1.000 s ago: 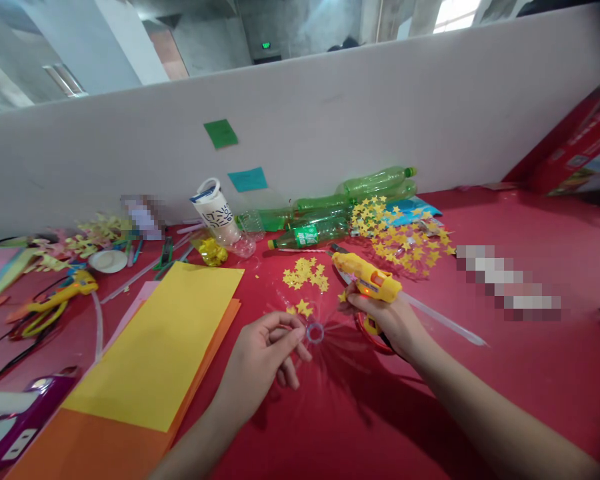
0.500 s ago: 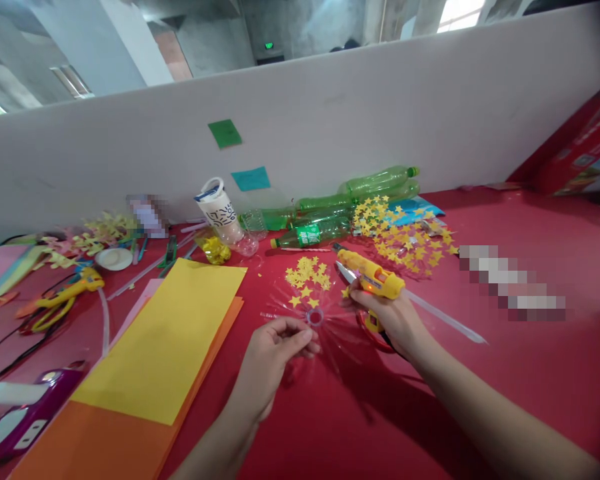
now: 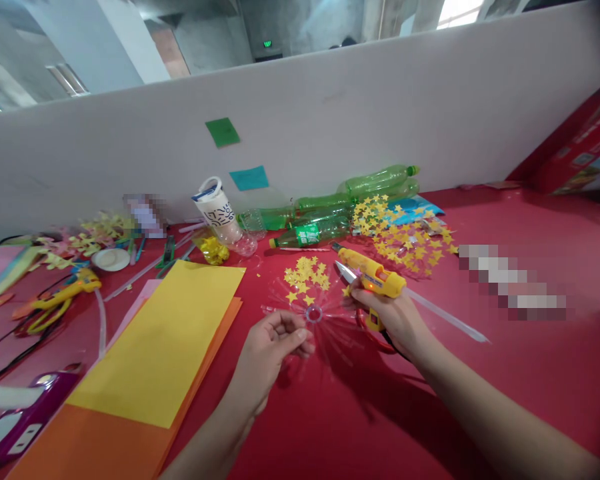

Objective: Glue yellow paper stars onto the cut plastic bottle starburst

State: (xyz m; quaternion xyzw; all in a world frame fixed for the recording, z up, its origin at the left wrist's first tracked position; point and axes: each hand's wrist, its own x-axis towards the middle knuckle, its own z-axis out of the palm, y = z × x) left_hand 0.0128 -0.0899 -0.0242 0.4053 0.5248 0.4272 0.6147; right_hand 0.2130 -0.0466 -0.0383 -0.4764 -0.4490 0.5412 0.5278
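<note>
My right hand is closed round a yellow glue gun with a small orange light on it; its nozzle points up and left. Scissors with red handles lie under the gun, close to the same fingers. My left hand is pinched together at the near left side of a clear plastic piece, whose thin strips fan out from a ring. It appears to grip one of these strips. Just beyond the ring, small yellow stars lie in a loose pile on the red table.
Yellow paper covers orange sheets on the left. Beyond are a white cup, green bottles and star-covered strips. A second glue gun and a purple power strip lie far left. A glue stick lies right.
The view has shifted slightly. My left hand has moved a little left and up with the clear strips, still pinched. My right hand keeps its hold on the glue gun.
</note>
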